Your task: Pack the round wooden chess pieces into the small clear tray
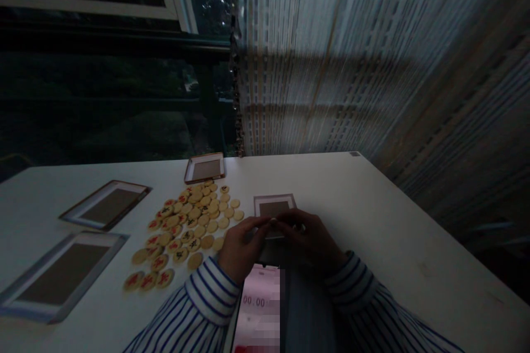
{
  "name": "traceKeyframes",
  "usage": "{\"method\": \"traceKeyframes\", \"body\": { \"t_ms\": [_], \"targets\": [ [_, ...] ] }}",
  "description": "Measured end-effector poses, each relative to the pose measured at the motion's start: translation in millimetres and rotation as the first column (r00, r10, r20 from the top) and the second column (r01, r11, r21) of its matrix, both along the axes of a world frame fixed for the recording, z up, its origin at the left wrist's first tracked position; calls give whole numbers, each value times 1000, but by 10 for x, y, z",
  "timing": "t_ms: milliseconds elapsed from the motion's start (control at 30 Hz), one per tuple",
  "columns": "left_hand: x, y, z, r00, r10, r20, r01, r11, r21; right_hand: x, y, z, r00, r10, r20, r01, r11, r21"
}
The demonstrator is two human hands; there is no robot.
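Note:
My left hand (241,247) and my right hand (311,237) meet at the fingertips over a small square tray (274,206) on the white table (372,220). Both hands are pinched closed around a small pale piece (273,221); the dim light hides what it is. Left of my hands lies a spread of round wooden game discs (188,226), some marked in red, some in black, some blank side up. Striped sleeves cover both my forearms.
A phone (260,309) with a timer on its screen sits below my hands. Two larger flat trays (62,276) (106,205) lie at the left, a small tray (206,168) at the back. A bead curtain (331,55) hangs behind the table.

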State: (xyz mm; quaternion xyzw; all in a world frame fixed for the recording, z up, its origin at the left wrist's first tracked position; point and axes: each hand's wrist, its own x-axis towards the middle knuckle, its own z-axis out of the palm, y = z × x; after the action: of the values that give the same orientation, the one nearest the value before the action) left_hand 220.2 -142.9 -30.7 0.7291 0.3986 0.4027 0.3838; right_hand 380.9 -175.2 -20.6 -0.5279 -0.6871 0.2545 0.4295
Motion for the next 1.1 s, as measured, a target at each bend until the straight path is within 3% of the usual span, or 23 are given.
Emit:
{"method": "traceKeyframes", "body": {
  "t_ms": [467,800,1100],
  "targets": [
    [10,-1,-4,1000,3,-12,-3,1000,-6,-10,9,-19,1000,-30,10,30,1000,-1],
    [-2,-22,41,1000,-13,20,12,1000,21,-17,-2,-23,1000,20,-13,-20,1000,-1],
    [24,5,17,997,76,5,-76,995,-61,-24,-1,3,1000,-23,-17,23,999,40]
  ]
}}
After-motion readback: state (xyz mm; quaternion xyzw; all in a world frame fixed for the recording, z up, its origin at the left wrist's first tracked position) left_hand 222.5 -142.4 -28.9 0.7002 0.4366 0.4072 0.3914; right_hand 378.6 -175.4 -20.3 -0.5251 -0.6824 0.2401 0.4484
